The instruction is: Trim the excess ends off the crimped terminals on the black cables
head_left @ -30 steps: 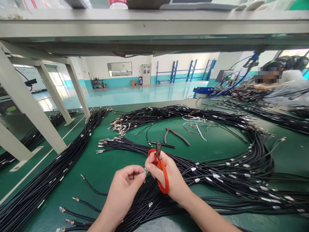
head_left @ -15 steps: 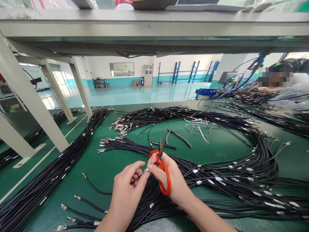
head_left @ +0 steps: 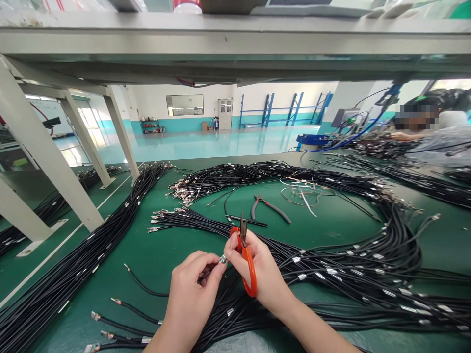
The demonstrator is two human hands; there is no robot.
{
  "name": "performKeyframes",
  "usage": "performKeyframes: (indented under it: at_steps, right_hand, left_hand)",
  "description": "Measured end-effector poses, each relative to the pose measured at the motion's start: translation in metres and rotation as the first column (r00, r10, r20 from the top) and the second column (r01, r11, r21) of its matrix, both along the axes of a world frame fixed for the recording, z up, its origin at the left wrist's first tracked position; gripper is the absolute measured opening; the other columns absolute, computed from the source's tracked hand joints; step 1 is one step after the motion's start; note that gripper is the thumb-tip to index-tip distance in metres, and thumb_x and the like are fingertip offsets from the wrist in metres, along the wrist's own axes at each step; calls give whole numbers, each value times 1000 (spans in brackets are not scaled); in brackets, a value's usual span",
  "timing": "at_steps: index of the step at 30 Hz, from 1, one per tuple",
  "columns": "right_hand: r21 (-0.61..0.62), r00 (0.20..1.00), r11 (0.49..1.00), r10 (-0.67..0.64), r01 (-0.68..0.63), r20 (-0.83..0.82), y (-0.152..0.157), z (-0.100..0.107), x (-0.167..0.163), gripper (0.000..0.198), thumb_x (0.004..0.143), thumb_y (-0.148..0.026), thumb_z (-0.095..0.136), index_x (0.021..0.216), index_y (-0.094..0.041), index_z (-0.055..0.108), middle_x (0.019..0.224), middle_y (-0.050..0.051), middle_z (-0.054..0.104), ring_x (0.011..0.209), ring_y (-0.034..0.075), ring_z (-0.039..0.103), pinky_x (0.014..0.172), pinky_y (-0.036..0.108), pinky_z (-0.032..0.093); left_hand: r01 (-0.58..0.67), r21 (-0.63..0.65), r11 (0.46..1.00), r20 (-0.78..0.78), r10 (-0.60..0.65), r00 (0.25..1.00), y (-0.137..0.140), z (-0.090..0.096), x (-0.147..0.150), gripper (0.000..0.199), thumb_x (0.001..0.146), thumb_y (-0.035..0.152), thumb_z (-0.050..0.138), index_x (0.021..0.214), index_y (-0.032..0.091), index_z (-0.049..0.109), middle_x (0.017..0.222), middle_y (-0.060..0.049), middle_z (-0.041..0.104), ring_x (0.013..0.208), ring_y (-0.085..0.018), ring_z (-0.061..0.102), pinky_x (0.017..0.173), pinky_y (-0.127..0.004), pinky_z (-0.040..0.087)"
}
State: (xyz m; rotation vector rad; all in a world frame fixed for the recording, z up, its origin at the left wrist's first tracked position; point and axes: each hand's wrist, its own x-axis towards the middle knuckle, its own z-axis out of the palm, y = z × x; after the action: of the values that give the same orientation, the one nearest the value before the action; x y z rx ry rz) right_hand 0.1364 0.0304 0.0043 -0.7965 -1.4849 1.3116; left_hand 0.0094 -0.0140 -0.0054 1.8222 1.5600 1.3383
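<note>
My left hand (head_left: pixel 193 291) pinches the end of a black cable, with its small silver metal terminal (head_left: pixel 222 259) sticking out past thumb and forefinger. Most of that cable is hidden behind the hand. In my right hand (head_left: pixel 267 274) is a pair of scissors (head_left: pixel 248 267) with orange handles; the dark blades point up and away from me. The right thumb and forefinger tips meet close to the terminal; whether they touch it is hard to tell. Beneath both hands lies a bundle of black cables (head_left: pixel 312 294) with silver tags.
Pliers (head_left: pixel 270 208) with grey handles lie beyond my hands, beside a white strip and thin wires (head_left: pixel 303 193). Another cable bundle (head_left: pixel 106 240) runs along the left, near the rack legs (head_left: pixel 69 176). A shelf beam (head_left: pixel 228 44) crosses overhead. A person (head_left: pixel 437 117) sits at far right.
The left fingers have closed in more around the cable end, and the scissors have tilted slightly, their blades a little lower. Both hands stay in nearly the same place; the whole view has shifted slightly.
</note>
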Motion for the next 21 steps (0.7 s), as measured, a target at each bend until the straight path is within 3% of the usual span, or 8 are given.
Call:
performKeyframes:
  at_steps: [3,6,15,21]
  right_hand:
    - [33,999,999,37,-37,27,-1,-1,1,12,73,-19,55,69,-20,43,66,-4,45,60,11,42,59,23,38]
    - [66,997,996,48,-52,52,-2,-1,1,11,73,-14,52,69,-20,43,66,-4,46,60,11,43,59,23,38]
    - [272,970,961,-31,-37,242,-3,-3,5,16,70,-8,49,67,-21,40,64,-2,46,59,12,42,57,24,37]
    - [261,971,965,-64,2,230,-2,-3,3,13,75,-14,47,67,-20,40,64,-3,46,59,11,43,56,24,37]
  left_hand:
    - [18,7,1000,-27,-18,999,0,0,2,13,77,26,54,80,18,64,71,-4,61,58,-14,53,54,-22,40]
    - [52,25,998,-63,-50,997,0,1,2,18,80,24,50,71,17,64,70,-5,61,61,-14,54,58,-23,41]
    - [93,34,995,-142,-87,986,-2,1,-2,23,83,21,44,75,18,65,74,-6,61,69,-16,56,63,-24,41]
    - [129,92,987,-149,-115,982,-1,-5,-3,23,83,17,42,87,19,65,75,-5,59,70,-16,55,64,-25,41]
